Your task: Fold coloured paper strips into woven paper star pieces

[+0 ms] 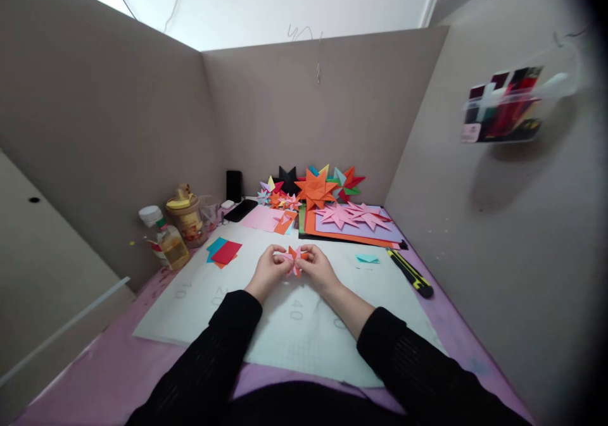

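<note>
A small folded paper star (pixel 295 262) in orange and pink is held between my two hands, just above the white sheet (pixel 209 312). My left hand (pixel 268 270) pinches its left side with thumb and fingers. From the right, my right hand (pixel 319 266) grips the opposite side, its thumb near the star's centre. Both hands are closed on the paper. To the right lies a folded turquoise piece (pixel 367 259). Red, blue and orange paper pieces (pixel 227 252) lie to the left.
Behind the hands stand a large orange star (pixel 316 188) and pink stars (pixel 338 214) on stacked paper. A yellow-black cutter (pixel 411 274) lies right. At left are a bottle (pixel 171 247), a jar (pixel 190 220) and a phone (pixel 240 211). Grey panels enclose the table.
</note>
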